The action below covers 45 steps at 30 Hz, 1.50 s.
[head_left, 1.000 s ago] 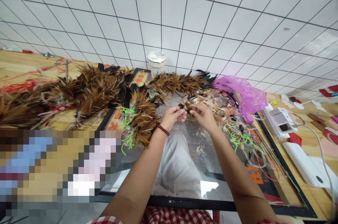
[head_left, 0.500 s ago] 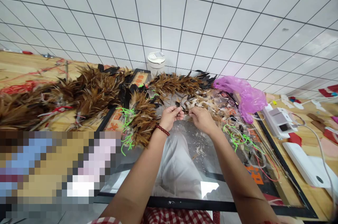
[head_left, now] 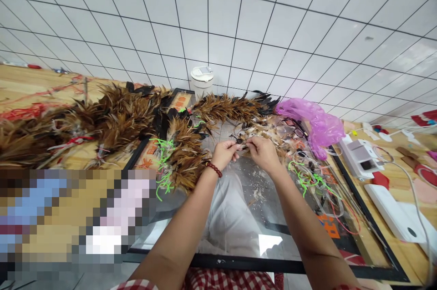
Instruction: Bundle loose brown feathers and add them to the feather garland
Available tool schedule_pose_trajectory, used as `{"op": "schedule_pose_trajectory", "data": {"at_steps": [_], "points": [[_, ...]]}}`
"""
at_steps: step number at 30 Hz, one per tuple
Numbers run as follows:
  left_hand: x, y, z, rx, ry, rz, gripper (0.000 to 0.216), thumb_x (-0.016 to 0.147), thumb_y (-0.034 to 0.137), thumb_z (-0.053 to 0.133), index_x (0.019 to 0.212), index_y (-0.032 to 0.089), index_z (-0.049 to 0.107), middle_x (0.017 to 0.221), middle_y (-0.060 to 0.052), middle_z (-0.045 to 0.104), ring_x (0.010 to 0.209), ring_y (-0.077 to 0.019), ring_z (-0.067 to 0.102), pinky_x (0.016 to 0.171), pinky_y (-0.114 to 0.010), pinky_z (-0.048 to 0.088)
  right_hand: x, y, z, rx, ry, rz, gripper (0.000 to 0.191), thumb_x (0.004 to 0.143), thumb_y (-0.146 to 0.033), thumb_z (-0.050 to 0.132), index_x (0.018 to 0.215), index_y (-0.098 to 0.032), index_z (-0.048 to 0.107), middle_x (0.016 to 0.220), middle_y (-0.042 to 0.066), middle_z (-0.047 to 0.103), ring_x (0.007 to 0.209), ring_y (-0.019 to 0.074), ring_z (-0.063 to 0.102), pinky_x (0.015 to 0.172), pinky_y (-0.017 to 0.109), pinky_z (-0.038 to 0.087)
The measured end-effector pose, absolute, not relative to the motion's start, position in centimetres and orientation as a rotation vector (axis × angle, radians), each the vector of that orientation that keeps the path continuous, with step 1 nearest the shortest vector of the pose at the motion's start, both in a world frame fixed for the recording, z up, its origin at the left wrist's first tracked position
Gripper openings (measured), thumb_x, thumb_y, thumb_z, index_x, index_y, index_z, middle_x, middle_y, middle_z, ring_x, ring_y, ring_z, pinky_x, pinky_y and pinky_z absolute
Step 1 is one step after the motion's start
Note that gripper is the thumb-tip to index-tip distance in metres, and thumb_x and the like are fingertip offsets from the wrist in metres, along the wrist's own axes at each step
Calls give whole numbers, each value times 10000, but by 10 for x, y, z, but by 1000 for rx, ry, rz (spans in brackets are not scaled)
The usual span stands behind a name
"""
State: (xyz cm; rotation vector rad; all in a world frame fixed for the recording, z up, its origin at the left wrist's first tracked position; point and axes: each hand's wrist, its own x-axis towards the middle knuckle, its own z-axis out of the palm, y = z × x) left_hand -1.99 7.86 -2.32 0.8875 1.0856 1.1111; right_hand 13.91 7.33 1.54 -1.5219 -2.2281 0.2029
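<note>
My left hand (head_left: pixel 224 154), with a red bead bracelet on its wrist, and my right hand (head_left: pixel 262 152) meet over a glass tabletop (head_left: pixel 235 217). Both pinch a small bunch of brown and dark feathers (head_left: pixel 240 140) between their fingertips. Just behind them lies a loose heap of pale and brown feathers (head_left: pixel 269 133). A tied bundle of brown feathers (head_left: pixel 184 153) lies close to my left hand.
Long brown feather bundles (head_left: pixel 102 121) cover the wooden table at left. A white lidded cup (head_left: pixel 201 81) stands by the tiled wall. A pink plastic bag (head_left: pixel 314 121), green cords (head_left: pixel 307 178), wires and white devices (head_left: pixel 362 158) lie at right.
Both hands have shifted slightly right and closer together around the feather bunch; the fingers keep working it.
</note>
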Motion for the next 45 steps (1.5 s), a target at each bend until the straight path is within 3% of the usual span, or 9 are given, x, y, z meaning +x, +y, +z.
{"op": "schedule_pose_trajectory", "data": {"at_steps": [10,17,21,24,31,35,38,42,45], "points": [[-18,75,-24,1080,1132,1017,175,728,157,663,564,133,608,469,17,573,381,-61,499,389,-170,397,136,72,15,-1497,-2250,123,209,887,-168,476,947,-191,674,912,56,727,860,199,640,783,293,398],[-27,79,-21,790,1005,1286,203,692,269,717,618,136,584,553,4,607,430,-69,527,393,-181,394,167,81,22,-1687,-2075,14,223,891,-231,492,946,-211,707,933,64,731,895,234,650,818,353,443],[-26,78,-19,763,978,1296,263,653,326,760,633,129,586,572,-2,609,440,-68,523,404,-188,393,187,85,31,-1526,-2070,47,216,843,-228,553,978,-203,720,1110,85,689,1021,243,617,897,378,456],[-22,73,-18,820,932,1267,300,645,366,767,622,128,586,581,-8,611,446,-69,524,407,-195,394,183,82,36,-1447,-2080,91,232,846,-232,555,1010,-189,713,1083,101,681,1015,237,610,904,379,458],[-17,74,-20,746,969,1372,280,665,357,761,654,134,591,577,12,598,450,-58,515,421,-186,385,132,69,18,-1379,-2656,169,375,891,-118,434,1135,-267,677,1319,65,615,1304,253,419,1018,469,302],[-20,82,-25,568,1010,1487,298,637,348,780,700,142,575,578,28,595,462,-61,526,430,-183,386,147,70,18,-1659,-2626,94,279,870,-123,466,936,-184,730,1105,129,707,1196,309,485,990,556,243],[-19,83,-27,566,1003,1473,322,625,364,787,694,143,564,584,27,596,468,-62,530,438,-185,393,159,76,33,-1851,-2566,55,251,842,-136,502,867,-196,745,1022,114,724,1113,299,527,953,530,258],[-19,83,-27,591,980,1454,345,611,377,796,696,138,563,596,22,602,473,-60,533,447,-186,400,134,98,45,-1660,-2580,-34,264,878,-193,486,946,-228,738,1249,88,652,1179,277,493,970,485,266],[-21,84,-27,571,972,1458,354,601,370,808,714,137,566,589,26,604,467,-57,535,439,-177,388,102,124,37,-1525,-2671,-37,312,867,-173,491,1109,-214,683,1377,96,567,1247,270,450,1013,481,262]]}}
